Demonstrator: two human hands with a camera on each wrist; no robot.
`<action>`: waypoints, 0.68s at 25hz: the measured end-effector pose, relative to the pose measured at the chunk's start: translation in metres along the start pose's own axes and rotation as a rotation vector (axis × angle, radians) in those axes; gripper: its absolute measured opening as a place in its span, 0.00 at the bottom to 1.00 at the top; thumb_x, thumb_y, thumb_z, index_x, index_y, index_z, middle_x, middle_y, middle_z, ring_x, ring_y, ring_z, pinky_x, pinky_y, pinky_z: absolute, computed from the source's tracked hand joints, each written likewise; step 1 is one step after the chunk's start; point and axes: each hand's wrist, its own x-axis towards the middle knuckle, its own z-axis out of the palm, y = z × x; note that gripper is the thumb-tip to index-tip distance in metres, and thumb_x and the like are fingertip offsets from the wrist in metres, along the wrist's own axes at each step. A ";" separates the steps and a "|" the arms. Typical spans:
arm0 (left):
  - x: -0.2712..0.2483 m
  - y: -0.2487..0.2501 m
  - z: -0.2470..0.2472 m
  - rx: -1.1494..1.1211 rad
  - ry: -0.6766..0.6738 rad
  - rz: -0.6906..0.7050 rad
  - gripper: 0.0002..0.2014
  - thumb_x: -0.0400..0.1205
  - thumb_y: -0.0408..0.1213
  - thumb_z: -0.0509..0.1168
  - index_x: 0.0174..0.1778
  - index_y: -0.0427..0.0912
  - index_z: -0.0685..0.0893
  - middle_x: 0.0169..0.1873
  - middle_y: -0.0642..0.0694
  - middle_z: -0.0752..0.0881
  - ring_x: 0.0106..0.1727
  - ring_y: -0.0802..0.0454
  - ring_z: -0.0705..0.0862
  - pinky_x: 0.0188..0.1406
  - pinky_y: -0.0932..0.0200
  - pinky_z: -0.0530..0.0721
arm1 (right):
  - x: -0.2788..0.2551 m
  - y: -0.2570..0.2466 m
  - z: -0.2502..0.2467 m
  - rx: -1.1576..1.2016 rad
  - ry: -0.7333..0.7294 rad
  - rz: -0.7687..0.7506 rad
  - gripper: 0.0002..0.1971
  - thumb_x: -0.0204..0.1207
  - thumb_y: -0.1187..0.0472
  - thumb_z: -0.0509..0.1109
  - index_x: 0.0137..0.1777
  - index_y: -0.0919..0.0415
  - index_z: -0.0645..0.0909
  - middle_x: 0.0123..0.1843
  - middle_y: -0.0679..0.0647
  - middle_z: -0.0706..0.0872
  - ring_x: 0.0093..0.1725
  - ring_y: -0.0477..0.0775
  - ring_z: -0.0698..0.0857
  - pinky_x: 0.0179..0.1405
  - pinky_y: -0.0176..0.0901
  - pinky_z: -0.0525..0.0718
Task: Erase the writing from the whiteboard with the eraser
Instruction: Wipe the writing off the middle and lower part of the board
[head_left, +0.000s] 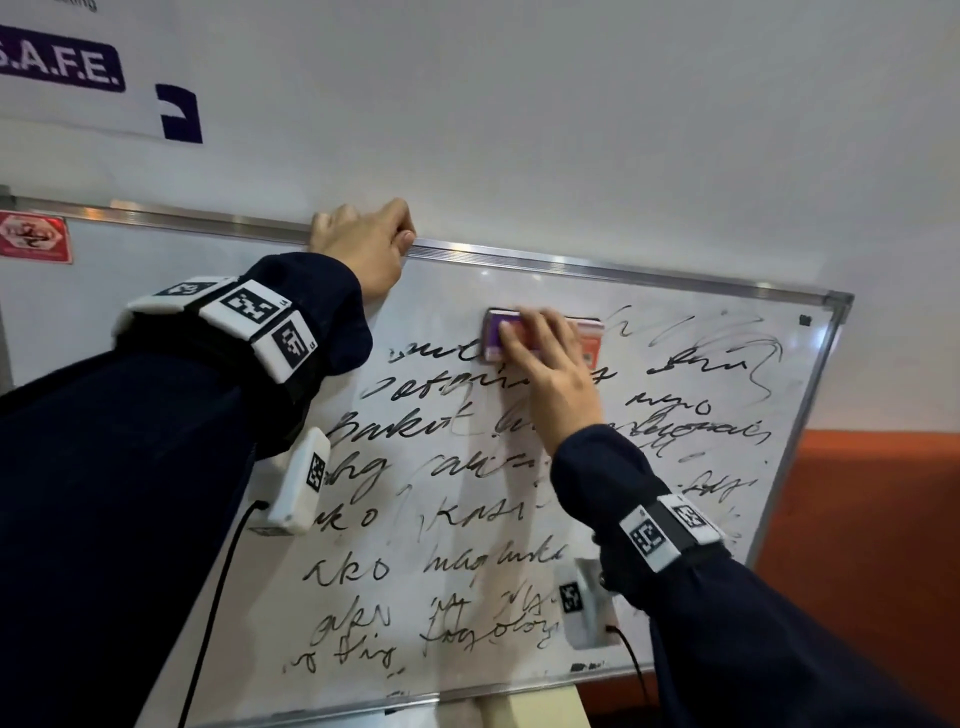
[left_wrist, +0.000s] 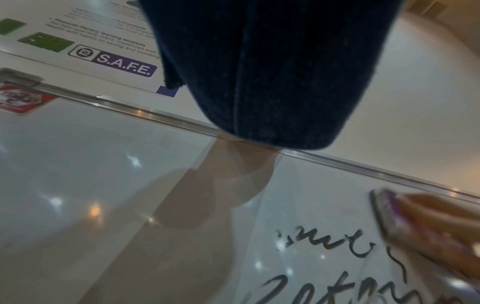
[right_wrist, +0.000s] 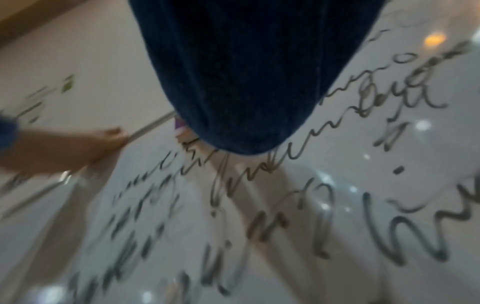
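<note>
A whiteboard with a metal frame leans against the wall, covered in several lines of black handwriting. My right hand presses a purple and orange eraser flat against the board near its top, over the first line of writing. Smeared grey streaks lie to the right of the eraser. My left hand grips the board's top frame edge, fingers curled over it. In the left wrist view the eraser is blurred at the right; the sleeve hides my left hand there.
A poster with a purple S.A.F.E. label hangs on the wall above left. A red sticker sits in the board's top left corner. An orange wall band runs to the right of the board.
</note>
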 end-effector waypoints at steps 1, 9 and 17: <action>0.000 0.000 0.000 0.006 0.003 0.001 0.09 0.88 0.43 0.50 0.56 0.49 0.75 0.48 0.41 0.84 0.60 0.40 0.73 0.62 0.46 0.62 | 0.002 0.007 -0.004 0.001 0.032 0.113 0.41 0.61 0.84 0.70 0.76 0.60 0.75 0.78 0.63 0.74 0.77 0.70 0.69 0.74 0.69 0.72; -0.003 0.004 -0.004 0.006 -0.040 -0.003 0.10 0.89 0.43 0.49 0.56 0.47 0.74 0.48 0.42 0.83 0.60 0.40 0.71 0.62 0.47 0.61 | 0.019 -0.030 0.006 0.031 -0.022 -0.138 0.31 0.70 0.75 0.61 0.75 0.62 0.76 0.76 0.67 0.74 0.76 0.73 0.69 0.73 0.72 0.71; -0.004 0.003 -0.002 0.037 -0.018 0.061 0.09 0.88 0.43 0.50 0.56 0.47 0.75 0.52 0.43 0.85 0.59 0.40 0.74 0.58 0.47 0.63 | 0.044 -0.046 0.013 0.041 0.106 -0.040 0.30 0.70 0.76 0.63 0.74 0.65 0.76 0.73 0.68 0.77 0.70 0.73 0.73 0.67 0.71 0.77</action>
